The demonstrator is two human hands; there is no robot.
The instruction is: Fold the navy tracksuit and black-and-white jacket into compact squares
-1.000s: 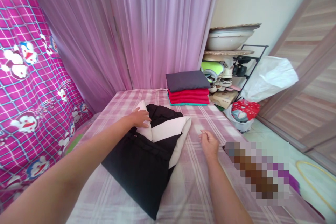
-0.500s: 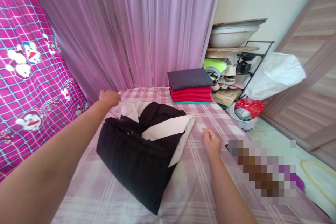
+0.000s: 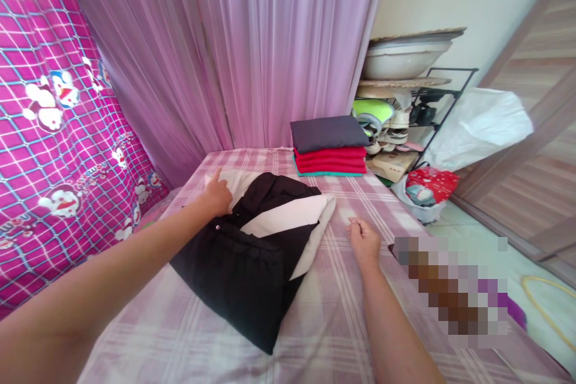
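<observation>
A loosely folded black-and-white garment (image 3: pixel 238 276) lies on the plaid bedspread (image 3: pixel 333 324) in front of me. Its near part is black with a gathered edge, and white panels show on the far and right parts. My left hand (image 3: pixel 218 195) is over the garment's far left part, one finger stretched out across the white cloth; its other fingers are partly hidden. To the right of the garment, apart from it, my right hand (image 3: pixel 364 240) rests on the bedspread with curled fingers and nothing visible in them.
A folded stack with dark grey cloth (image 3: pixel 328 134) above red cloth (image 3: pixel 330 161) sits at the far edge, before a purple curtain (image 3: pixel 279 42). A rack with shoes (image 3: pixel 396 135) and basins (image 3: pixel 407 60) stands beyond right. A pixelated patch (image 3: pixel 450 294) covers the bed's right edge.
My left hand has moved right and nearer, from beside the garment's far left corner to over it. The right hand stays in place. The view has shifted slightly.
</observation>
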